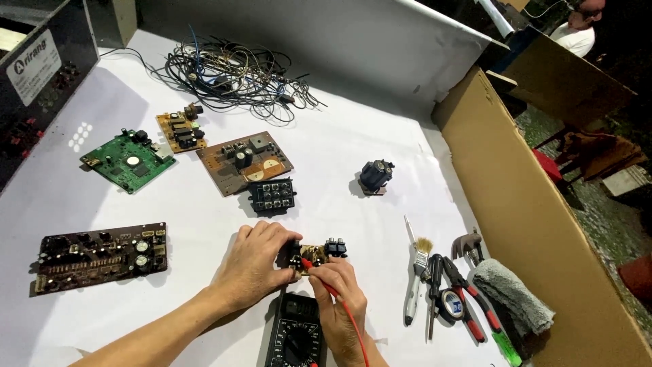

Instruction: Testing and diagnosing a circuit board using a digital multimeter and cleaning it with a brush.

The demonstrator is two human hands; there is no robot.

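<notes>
My left hand (255,264) grips a small brown circuit board (314,252) with black connector blocks, near the table's front. My right hand (341,299) pinches a red probe (314,266) and presses its tip onto that board; the red lead runs down past my wrist. A black multimeter (293,333) lies just below both hands, partly covered by my right hand.
Other boards lie around: a dark long one (102,256) at left, a green one (128,160), two brown ones (244,161), a black keypad (272,196). A wire tangle (231,71) sits at the back. A brush, pliers, tape and grey cloth (511,295) lie right, by a cardboard wall (536,204).
</notes>
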